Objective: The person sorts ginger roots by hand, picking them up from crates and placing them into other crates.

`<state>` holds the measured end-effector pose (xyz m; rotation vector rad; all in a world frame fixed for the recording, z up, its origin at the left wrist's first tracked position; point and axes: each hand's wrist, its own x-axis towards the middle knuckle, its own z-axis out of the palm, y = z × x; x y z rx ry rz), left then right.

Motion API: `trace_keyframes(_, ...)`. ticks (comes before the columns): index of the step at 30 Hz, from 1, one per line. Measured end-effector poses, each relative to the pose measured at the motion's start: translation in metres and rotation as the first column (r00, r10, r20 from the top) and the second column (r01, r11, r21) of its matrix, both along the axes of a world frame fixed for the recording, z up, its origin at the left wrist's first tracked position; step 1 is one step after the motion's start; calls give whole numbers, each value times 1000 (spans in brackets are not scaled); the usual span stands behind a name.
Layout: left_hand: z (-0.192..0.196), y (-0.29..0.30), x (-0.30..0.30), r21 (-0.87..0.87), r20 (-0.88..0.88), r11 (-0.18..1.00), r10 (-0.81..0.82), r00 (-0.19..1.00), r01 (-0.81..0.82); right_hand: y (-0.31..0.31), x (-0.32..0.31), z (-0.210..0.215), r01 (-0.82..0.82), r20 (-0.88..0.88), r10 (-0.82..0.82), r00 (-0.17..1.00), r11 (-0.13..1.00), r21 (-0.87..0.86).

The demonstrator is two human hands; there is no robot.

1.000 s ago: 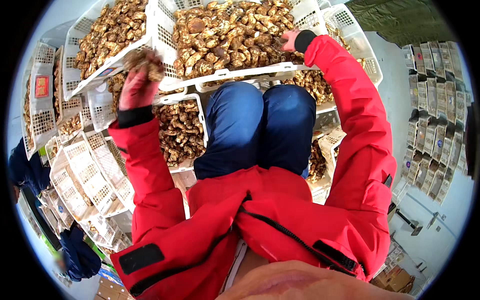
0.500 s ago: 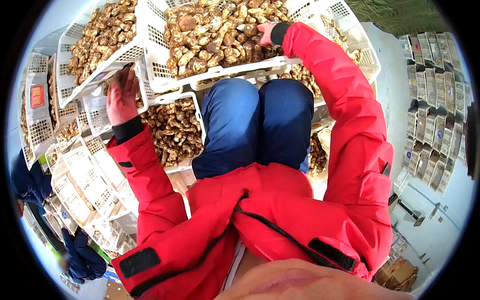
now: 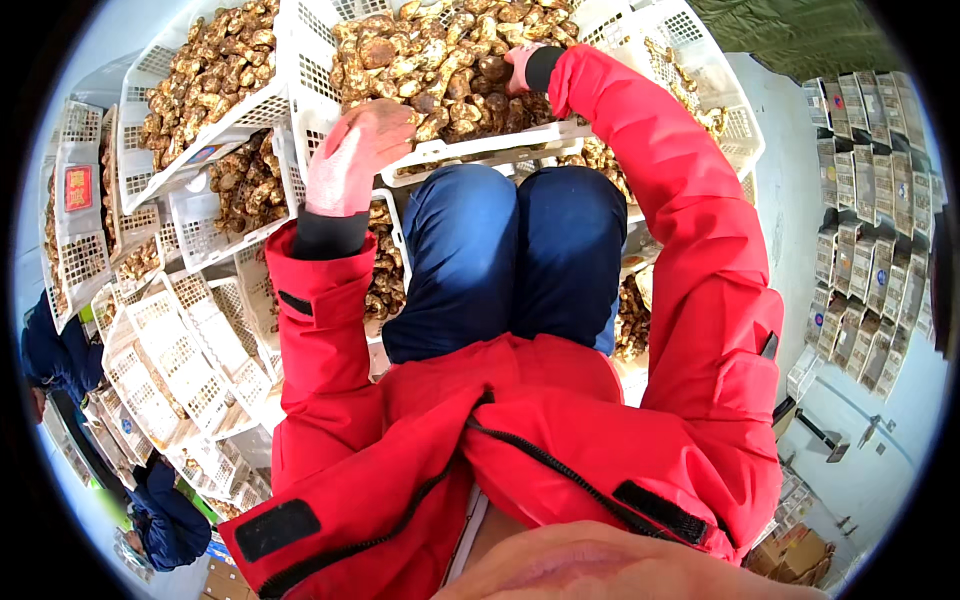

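Observation:
A white perforated crate (image 3: 318,75) full of brown and cream mushrooms (image 3: 440,60) stands just beyond my knees. My left hand (image 3: 358,150) is over its near left corner, fingers stretched forward above the mushrooms, with nothing visible in them. Deeper in the same crate, toward its right side, my right hand (image 3: 520,68) has its fingers curled down on a dark-capped mushroom (image 3: 495,69); its fingertips are partly hidden. Under my left wrist sits a lower crate of mushrooms (image 3: 386,265), mostly covered by my sleeve.
To the left, a tilted crate (image 3: 135,130) of mushrooms overlaps a lower crate (image 3: 195,222). Another crate (image 3: 740,125) with fewer mushrooms is at the right. Stacked empty crates (image 3: 170,340) stand at the lower left, near people in dark clothing (image 3: 170,510). Several packages line the right wall.
My left hand has moved right, from the lower left crate to the large crate's near left corner. My right hand has shifted slightly left among the mushrooms.

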<state>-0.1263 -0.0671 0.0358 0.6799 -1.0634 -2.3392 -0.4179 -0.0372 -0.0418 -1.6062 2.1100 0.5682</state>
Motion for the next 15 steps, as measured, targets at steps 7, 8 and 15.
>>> trace_keyframes(7, 4, 20, -28, 25, 126, 981, -193, 973, 191, 29, -30, 55, 432, 526, -182, 831, 806, -404)
trace_keyframes(8, 5, 21, -34, 42, 145, 974, -227, 963, 224, 35, -32, 65, 582, 715, -202, 669, 741, -335)
trace_keyframes(15, 4, 23, -73, 504, -103, 828, -222, 970, 244, 67, 59, 128, 290, 551, 447, 705, 528, -798)
